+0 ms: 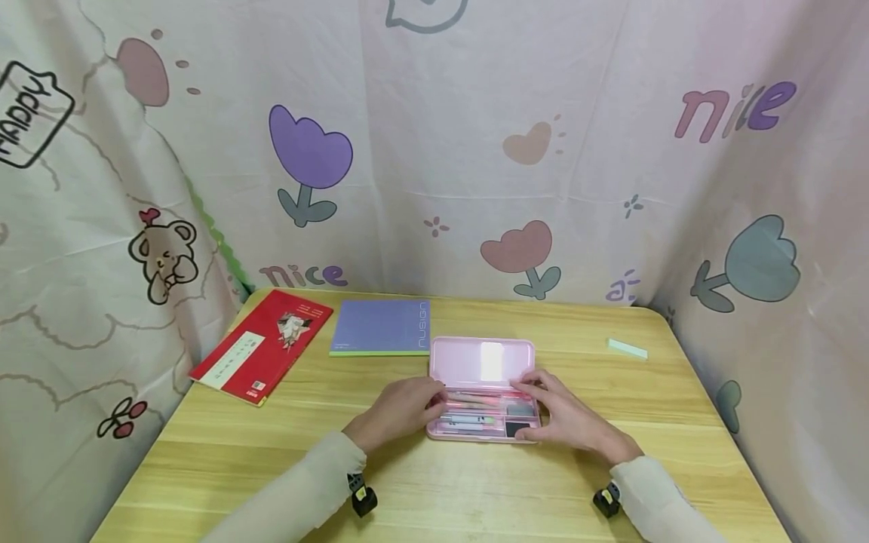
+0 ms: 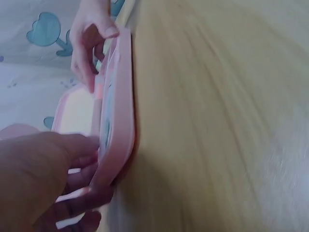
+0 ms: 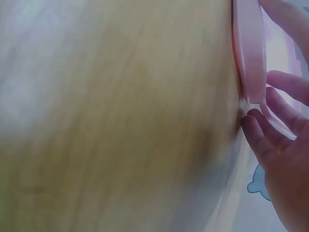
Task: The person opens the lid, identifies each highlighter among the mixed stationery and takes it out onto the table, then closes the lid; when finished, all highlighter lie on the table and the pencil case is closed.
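Note:
A pink pencil case (image 1: pixel 468 437) lies on the table with its lid (image 1: pixel 462 366) raised toward the back. White pens (image 1: pixel 465 424) fill the long left compartment, while a dark block (image 1: pixel 516 429) and a grey block (image 1: pixel 520 410) occupy small ones at right. My left hand (image 1: pixel 407 407) grips the left end, thumb at the rim in the left wrist view and fingers round the outside. At the right end, my right hand (image 1: pixel 570 415) holds the case, its thumb at the near corner and its fingers by the hinge.
A red booklet (image 1: pixel 278 354) lies at the back left of the wooden table (image 1: pixel 543 498), beside a blue-purple notebook (image 1: pixel 380 324). Toward the back right is a small pale green bar (image 1: pixel 627 348). Printed curtains (image 1: pixel 421 151) hang round the back and sides.

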`<state>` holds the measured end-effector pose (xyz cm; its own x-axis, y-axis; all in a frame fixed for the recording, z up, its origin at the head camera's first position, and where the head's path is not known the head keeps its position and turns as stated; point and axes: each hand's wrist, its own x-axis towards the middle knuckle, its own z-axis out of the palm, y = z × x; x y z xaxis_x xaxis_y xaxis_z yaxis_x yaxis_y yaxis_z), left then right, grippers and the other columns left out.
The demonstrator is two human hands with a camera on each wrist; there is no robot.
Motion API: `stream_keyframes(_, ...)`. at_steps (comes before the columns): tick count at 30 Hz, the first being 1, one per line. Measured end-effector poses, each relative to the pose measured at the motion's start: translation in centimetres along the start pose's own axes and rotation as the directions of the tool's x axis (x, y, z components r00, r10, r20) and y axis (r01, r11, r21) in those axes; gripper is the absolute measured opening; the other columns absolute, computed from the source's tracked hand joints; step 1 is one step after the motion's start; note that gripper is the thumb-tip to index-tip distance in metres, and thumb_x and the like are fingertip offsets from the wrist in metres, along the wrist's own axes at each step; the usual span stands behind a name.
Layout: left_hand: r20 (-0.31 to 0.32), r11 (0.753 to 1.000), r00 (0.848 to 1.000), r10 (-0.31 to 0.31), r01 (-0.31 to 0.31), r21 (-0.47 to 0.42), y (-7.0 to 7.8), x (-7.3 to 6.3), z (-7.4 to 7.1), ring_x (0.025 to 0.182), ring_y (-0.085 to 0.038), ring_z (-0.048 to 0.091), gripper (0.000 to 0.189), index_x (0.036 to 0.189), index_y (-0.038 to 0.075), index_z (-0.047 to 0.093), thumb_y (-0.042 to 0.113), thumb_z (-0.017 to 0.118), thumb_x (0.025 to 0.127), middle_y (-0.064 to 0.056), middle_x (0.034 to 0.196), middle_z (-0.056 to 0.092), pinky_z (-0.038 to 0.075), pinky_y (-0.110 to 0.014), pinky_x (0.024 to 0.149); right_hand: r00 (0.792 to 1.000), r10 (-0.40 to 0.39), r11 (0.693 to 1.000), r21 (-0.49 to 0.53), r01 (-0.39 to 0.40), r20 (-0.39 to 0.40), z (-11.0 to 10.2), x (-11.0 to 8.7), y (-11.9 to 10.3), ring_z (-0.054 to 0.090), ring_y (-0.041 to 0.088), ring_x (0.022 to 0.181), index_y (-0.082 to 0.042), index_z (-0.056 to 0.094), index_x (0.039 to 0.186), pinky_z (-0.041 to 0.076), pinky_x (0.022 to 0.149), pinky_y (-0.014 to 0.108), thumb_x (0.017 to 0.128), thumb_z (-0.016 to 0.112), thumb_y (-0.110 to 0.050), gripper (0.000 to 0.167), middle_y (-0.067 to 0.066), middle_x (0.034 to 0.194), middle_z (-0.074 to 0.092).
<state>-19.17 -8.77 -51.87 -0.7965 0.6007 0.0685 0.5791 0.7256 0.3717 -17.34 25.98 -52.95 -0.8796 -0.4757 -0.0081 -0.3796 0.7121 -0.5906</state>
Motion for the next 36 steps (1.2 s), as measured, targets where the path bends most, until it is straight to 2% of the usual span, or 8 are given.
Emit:
stream_keyframes(6, -0.023, 0.999, 0.999, -0.023, 0.024, 0.039, 0.6, 0.2, 0.2, 0.078, -0.003, 0.057, 0.008, 0.104, 0.021, 0.075, 0.029, 0.074, 0.106, 0.01, 0.092, 0.068, 0.05, -0.024, 0.071, 0.999, 0.029, 1.0, 0.002, -0.029, 0.023, -0.1, 0.1, 0.1, 0.043, 0.028, 0.146, -0.017, 0.057, 0.159, 0.04, 0.124, 0.063, 0.081, 0.091, -0.062, 0.096, -0.001, 0.156, 0.046)
stream_keyframes(15, -0.028, 0.999, 0.999, -0.019, 0.018, -0.03, 0.9, 0.2, 0.0, 0.079, -0.004, 0.057, 0.008, 0.1, 0.021, 0.069, 0.022, 0.076, 0.104, 0.01, 0.091, 0.066, 0.05, -0.024, 0.071, 0.998, 0.039, 0.999, 0.014, -0.04, 0.044, -0.3, 0.0, 0.0, 0.042, 0.028, 0.144, -0.015, 0.057, 0.159, 0.04, 0.124, 0.063, 0.079, 0.091, -0.065, 0.101, 0.001, 0.156, 0.045)
stream_keyframes(19, -0.047, 0.998, 0.999, -0.002, -0.001, -0.059, 0.6, 0.2, 0.0, 0.083, -0.005, 0.062, 0.007, 0.101, 0.02, 0.071, 0.023, 0.076, 0.104, 0.009, 0.093, 0.071, 0.054, -0.026, 0.076, 0.998, 0.036, 0.999, 0.01, -0.037, 0.042, -0.3, 0.0, 0.0, 0.042, 0.028, 0.144, -0.015, 0.057, 0.159, 0.04, 0.124, 0.063, 0.08, 0.091, -0.065, 0.1, 0.001, 0.156, 0.045)
stream_keyframes(21, -0.046, 0.994, 0.999, -0.001, -0.004, -0.105, 0.3, 0.0, -0.2, 0.087, -0.005, 0.064, 0.005, 0.105, 0.019, 0.072, 0.023, 0.076, 0.105, 0.009, 0.097, 0.072, 0.056, -0.026, 0.08, 0.999, 0.035, 0.999, 0.007, -0.035, 0.04, -0.3, 0.0, 0.0, 0.042, 0.028, 0.144, -0.016, 0.057, 0.159, 0.04, 0.124, 0.063, 0.08, 0.09, -0.066, 0.099, 0.001, 0.156, 0.045)
stream_keyframes(25, -0.02, 0.965, 0.999, -0.045, 0.038, -0.26, -0.8, -0.7, -0.7, 0.091, -0.005, 0.063, 0.005, 0.11, 0.017, 0.073, 0.022, 0.073, 0.107, 0.009, 0.103, 0.071, 0.057, -0.027, 0.083, 0.999, 0.033, 0.999, 0.004, -0.033, 0.036, -0.2, -0.1, 0.1, 0.042, 0.027, 0.144, -0.016, 0.058, 0.158, 0.041, 0.123, 0.062, 0.08, 0.09, -0.067, 0.099, -0.001, 0.156, 0.045)
stream_keyframes(31, -0.04, 0.881, 0.983, -0.182, 0.145, -0.45, -3.5, -2.7, -2.2, 0.09, -0.013, 0.066, 0.005, 0.11, 0.026, 0.075, 0.025, 0.073, 0.106, 0.004, 0.101, 0.072, 0.057, -0.028, 0.078, 0.999, 0.024, 1.0, 0.0, -0.024, 0.038, -0.2, 0.0, 0.1, 0.041, 0.029, 0.145, -0.016, 0.058, 0.158, 0.041, 0.123, 0.064, 0.08, 0.089, -0.068, 0.099, 0.001, 0.156, 0.045)
stream_keyframes(35, -0.073, 0.864, 0.969, -0.236, 0.175, -0.472, -6.0, -4.2, -3.6, 0.088, -0.019, 0.067, 0.008, 0.113, 0.027, 0.075, 0.024, 0.073, 0.106, -0.002, 0.1, 0.074, 0.056, -0.027, 0.073, 0.999, 0.024, 1.0, 0.0, -0.024, 0.036, -0.2, 0.0, 0.0, 0.041, 0.029, 0.144, -0.016, 0.058, 0.158, 0.042, 0.122, 0.063, 0.08, 0.088, -0.069, 0.099, 0.0, 0.156, 0.045)
stream_keyframes(36, -0.087, 0.87, 0.966, -0.242, 0.177, -0.459, -6.7, -4.6, -4.0, 0.087, -0.018, 0.067, 0.008, 0.113, 0.026, 0.075, 0.024, 0.073, 0.106, -0.002, 0.099, 0.074, 0.056, -0.027, 0.073, 0.999, 0.023, 1.0, -0.004, -0.023, 0.034, -0.2, 0.0, 0.1, 0.041, 0.029, 0.144, -0.016, 0.058, 0.158, 0.042, 0.122, 0.063, 0.08, 0.088, -0.069, 0.099, 0.0, 0.156, 0.045)
